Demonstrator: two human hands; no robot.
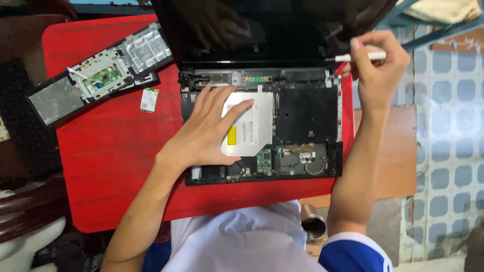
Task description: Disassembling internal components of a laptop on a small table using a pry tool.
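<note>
Laptop base (pixel 307 116), opened and stripped, lies at right edge of red table (pixel 111 166), dark screen (pixel 272 30) tilted back at far edge. Left hand (pixel 204 131) flat on silver optical drive (pixel 252 126) inside base, fingers spread, gripping nothing. Right hand (pixel 375 65) pinches white-handled screwdriver (pixel 360 56), tip at right hinge. Removed palmrest panel (pixel 98 73) near far left corner, small green card (pixel 149 99) just beside it.

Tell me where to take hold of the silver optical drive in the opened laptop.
Probably the optical drive by its two long edges, coming from above: it lies flat in the chassis, and the left hand already covers its left part. Its right edge beside the black plate is bare.
</note>
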